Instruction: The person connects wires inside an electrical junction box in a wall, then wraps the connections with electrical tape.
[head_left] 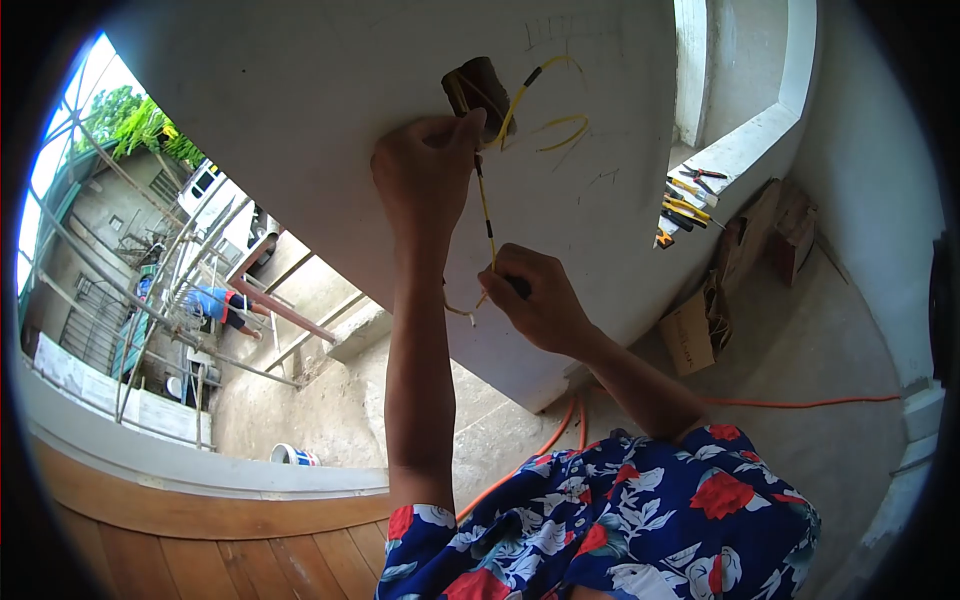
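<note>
A yellow wire point(485, 205) with black bands runs down from a rough-edged rectangular hole point(490, 88) in the pale wall. My left hand point(428, 175) is closed in a pinch on this wire just below the hole. Lower down, my right hand point(540, 300) has its fingers closed around the wire's lower part; a small dark thing point(520, 287) shows in its grip, too hidden to name. Another yellow wire point(516, 100) with a black band curls out of the hole to the right. A pale wire end point(460, 313) hangs between my hands.
Pliers point(704, 176) and several yellow-handled tools point(685, 212) lie on the window ledge point(735, 165) at right. Cardboard point(690, 335) stands on the floor below. An orange cord point(800, 402) crosses the floor. Outside at left, a person in blue point(210, 302) is near poles.
</note>
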